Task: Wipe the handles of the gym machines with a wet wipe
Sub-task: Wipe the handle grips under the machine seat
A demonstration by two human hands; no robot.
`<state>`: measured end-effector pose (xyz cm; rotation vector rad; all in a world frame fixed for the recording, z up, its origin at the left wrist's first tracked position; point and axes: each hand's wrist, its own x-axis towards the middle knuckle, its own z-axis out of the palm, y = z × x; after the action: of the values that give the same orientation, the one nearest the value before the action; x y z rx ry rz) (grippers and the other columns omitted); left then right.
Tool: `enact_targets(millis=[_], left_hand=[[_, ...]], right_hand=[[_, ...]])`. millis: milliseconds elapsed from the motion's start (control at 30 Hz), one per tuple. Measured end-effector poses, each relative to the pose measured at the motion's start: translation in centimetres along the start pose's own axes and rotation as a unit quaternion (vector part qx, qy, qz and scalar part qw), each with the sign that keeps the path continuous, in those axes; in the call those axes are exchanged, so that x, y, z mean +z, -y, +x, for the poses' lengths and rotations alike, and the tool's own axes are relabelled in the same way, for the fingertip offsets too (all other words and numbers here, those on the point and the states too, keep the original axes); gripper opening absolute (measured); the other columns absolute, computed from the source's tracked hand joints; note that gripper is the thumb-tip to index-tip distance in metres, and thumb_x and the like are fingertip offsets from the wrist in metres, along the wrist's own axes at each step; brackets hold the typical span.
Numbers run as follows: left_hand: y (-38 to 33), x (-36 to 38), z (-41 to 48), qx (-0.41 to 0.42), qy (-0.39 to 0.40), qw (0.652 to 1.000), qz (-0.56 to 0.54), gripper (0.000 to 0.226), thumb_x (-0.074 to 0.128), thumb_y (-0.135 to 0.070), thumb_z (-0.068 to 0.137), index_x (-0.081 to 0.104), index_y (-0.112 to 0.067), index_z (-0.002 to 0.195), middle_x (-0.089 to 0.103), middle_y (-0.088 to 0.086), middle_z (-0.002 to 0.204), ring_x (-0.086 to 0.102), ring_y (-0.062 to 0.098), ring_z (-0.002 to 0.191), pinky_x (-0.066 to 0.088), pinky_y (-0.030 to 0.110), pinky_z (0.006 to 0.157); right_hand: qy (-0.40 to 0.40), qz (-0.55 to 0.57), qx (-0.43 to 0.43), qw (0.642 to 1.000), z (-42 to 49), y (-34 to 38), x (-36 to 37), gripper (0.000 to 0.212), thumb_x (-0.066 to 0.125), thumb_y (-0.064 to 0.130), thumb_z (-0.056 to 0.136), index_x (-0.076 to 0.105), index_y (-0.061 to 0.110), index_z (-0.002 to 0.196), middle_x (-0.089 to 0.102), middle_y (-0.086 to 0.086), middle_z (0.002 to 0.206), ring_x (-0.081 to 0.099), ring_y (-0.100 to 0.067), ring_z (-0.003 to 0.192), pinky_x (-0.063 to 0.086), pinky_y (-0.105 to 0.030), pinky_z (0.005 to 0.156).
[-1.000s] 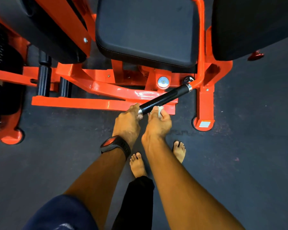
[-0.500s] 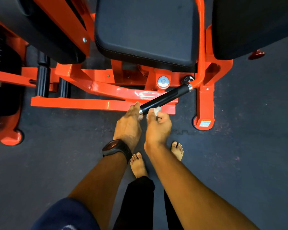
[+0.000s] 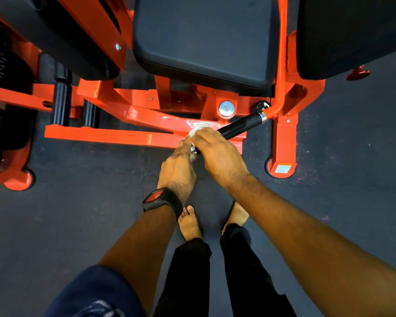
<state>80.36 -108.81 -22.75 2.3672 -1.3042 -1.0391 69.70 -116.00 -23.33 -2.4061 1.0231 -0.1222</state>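
An orange machine frame [image 3: 114,135] fills the upper half of the view, with a black seat pad [image 3: 204,37] over its middle and a second black pad [image 3: 352,30] at the upper right. Black rollers [image 3: 61,104] stand at the frame's left side. A chrome cap [image 3: 226,108] sits just behind the handle [image 3: 240,125], a black grip that slants from the orange upright at the right down toward the person.

The right hand [image 3: 217,154] is clenched over the handle's near end, and a white wipe [image 3: 198,129] shows under its fingertips, pressed against the grip. The left hand [image 3: 176,165], with a dark watch [image 3: 161,199] on the wrist, reaches its fingers to the handle's end cap. The right hand covers that spot, so I cannot tell whether it is grasping the cap or only touching it.

Bare feet [image 3: 189,221] stand on the dark floor [image 3: 66,225] just below the hands. The floor runs on to the left and right edges of the view. A frame foot with a sticker [image 3: 282,168] stands near the handle, to its right.
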Motion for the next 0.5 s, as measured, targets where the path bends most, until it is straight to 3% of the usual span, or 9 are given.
enact_targets(millis=[67, 200, 367, 500], left_hand=[[0.0, 0.1, 0.1, -0.004, 0.004, 1.0, 0.003, 0.056, 0.047, -0.011, 0.103, 0.031, -0.016, 0.157, 0.047, 0.011, 0.152, 0.048, 0.031, 0.135, 0.037, 0.036, 0.109], [-0.1, 0.4, 0.3, -0.021, 0.012, 1.0, 0.013, 0.055, 0.046, -0.014, 0.104, 0.029, -0.016, 0.156, 0.043, 0.011, 0.155, 0.049, 0.036, 0.133, 0.041, 0.042, 0.109], [-0.3, 0.7, 0.2, -0.031, 0.005, 0.999, 0.006, 0.053, 0.046, -0.012, 0.104, 0.032, -0.014, 0.155, 0.042, 0.012, 0.155, 0.047, 0.034, 0.135, 0.039, 0.042, 0.108], [-0.3, 0.9, 0.2, -0.024, -0.002, 1.0, 0.013, 0.052, 0.043, -0.012, 0.105, 0.03, -0.011, 0.156, 0.035, 0.01, 0.16, 0.035, 0.027, 0.145, 0.028, 0.033, 0.115]], right_hand=[[0.035, -0.031, -0.042, 0.998, 0.0, -1.0, -1.0, 0.052, 0.03, 0.015, 0.081, 0.069, 0.006, 0.113, 0.066, -0.012, 0.122, 0.059, -0.032, 0.118, 0.051, -0.041, 0.097], [0.029, -0.088, 0.103, 0.99, 1.5, -5.4, -3.2, 0.036, 0.049, 0.0, 0.086, 0.065, 0.013, 0.116, 0.061, -0.005, 0.123, 0.054, -0.029, 0.12, 0.049, -0.041, 0.095], [0.092, -0.072, -0.04, 0.992, 0.1, -1.6, -3.3, 0.051, 0.03, 0.011, 0.084, 0.062, 0.008, 0.125, 0.058, -0.01, 0.131, 0.051, -0.031, 0.124, 0.045, -0.041, 0.098], [0.033, -0.107, 0.13, 0.985, 1.5, -6.1, -3.5, 0.038, 0.046, -0.002, 0.087, 0.063, 0.009, 0.119, 0.058, -0.01, 0.12, 0.054, -0.032, 0.117, 0.051, -0.043, 0.092]])
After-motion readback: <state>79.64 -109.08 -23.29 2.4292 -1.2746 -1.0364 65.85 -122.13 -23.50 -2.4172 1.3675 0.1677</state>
